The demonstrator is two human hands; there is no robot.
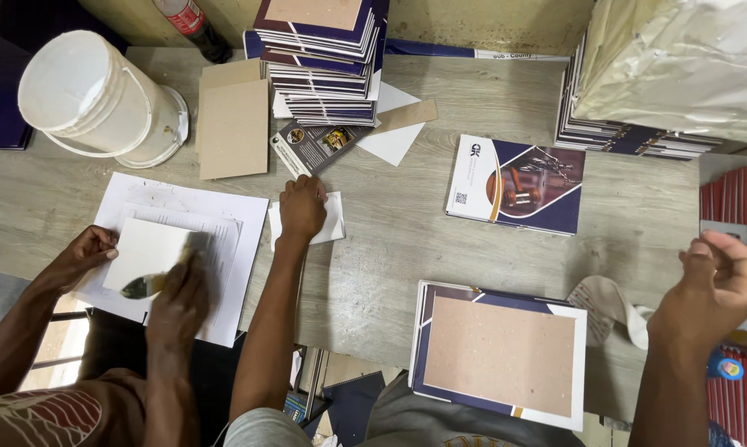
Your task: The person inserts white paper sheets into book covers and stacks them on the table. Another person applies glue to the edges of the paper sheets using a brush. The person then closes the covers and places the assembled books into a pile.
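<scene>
Your left hand (302, 209) presses flat on a thin, floppy paper slip (328, 220) left of the cover (499, 354); pinch its edge, while your right hand (715, 285) hangs loosely curled, empty

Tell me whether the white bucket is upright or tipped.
Tipped. The bucket lies on its side on the table, its round base facing the camera.

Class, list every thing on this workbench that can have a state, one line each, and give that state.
White plastic bucket: tipped on its side, mouth open.
Tall stack of purple-edged booklets: piled unevenly.
Purple cover with brown card: flat, inner side up.
Purple-and-white printed cover: flat, printed side up.
Left hand: pressing on a small white paper sheet.
Right hand: raised, loosely curled, empty.
</scene>
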